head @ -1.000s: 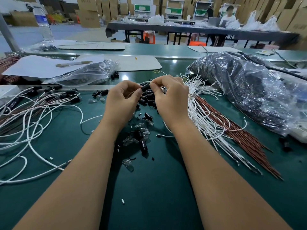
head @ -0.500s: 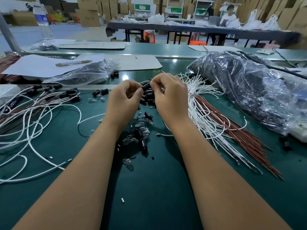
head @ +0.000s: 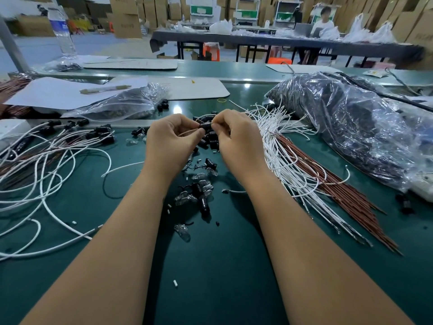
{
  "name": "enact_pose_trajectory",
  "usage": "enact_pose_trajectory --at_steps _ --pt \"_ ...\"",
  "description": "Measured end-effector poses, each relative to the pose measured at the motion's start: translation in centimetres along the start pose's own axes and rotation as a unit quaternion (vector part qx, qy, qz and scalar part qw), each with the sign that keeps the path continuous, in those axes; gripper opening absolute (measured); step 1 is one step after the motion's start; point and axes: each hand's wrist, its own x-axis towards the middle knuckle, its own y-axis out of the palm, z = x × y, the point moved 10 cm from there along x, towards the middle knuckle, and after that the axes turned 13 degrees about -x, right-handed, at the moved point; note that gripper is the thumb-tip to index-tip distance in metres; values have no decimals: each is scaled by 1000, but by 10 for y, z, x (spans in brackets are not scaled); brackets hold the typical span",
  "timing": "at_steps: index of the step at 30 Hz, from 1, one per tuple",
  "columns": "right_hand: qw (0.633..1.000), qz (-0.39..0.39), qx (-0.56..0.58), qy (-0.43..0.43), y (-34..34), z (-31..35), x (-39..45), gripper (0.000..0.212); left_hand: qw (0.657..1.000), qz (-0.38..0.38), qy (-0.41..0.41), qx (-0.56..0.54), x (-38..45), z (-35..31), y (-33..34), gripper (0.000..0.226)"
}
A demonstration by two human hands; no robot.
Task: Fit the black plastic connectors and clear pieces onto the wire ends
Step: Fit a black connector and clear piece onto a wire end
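Note:
My left hand point(head: 169, 143) and my right hand point(head: 239, 141) meet above the green table point(head: 210, 277). Between their fingertips is a small black connector point(head: 206, 126), with a thin wire point(head: 187, 132) running from it under my left fingers. Below the hands lies a loose pile of black connectors point(head: 212, 139). More black connectors and clear pieces point(head: 201, 191) are scattered nearer to me. A bundle of white and red-brown wires point(head: 300, 165) fans out at the right. At the left lie wires with black connectors fitted point(head: 77, 134).
A large plastic bag of dark parts point(head: 351, 127) fills the right side. A smaller clear bag point(head: 121, 104) and white sheets with a pen point(head: 105, 89) lie at the back left. A water bottle point(head: 62, 31) stands far left. A person sits at a distant table.
Both hands stay together at the same spot; the fingers have shifted slightly around the connector and the wire shows more under my left fingers.

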Motion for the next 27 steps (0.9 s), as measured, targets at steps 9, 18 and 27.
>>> enact_pose_trajectory --at_steps 9,18,27 --pt "994 -3 69 79 6 -8 -4 4 996 -14 71 57 -2 -10 -2 5" --pt "975 4 142 169 14 -26 -5 5 998 -4 45 40 -1 -6 6 4" --pt "938 32 281 200 22 -33 0 16 988 60 -66 -126 -3 8 22 10"
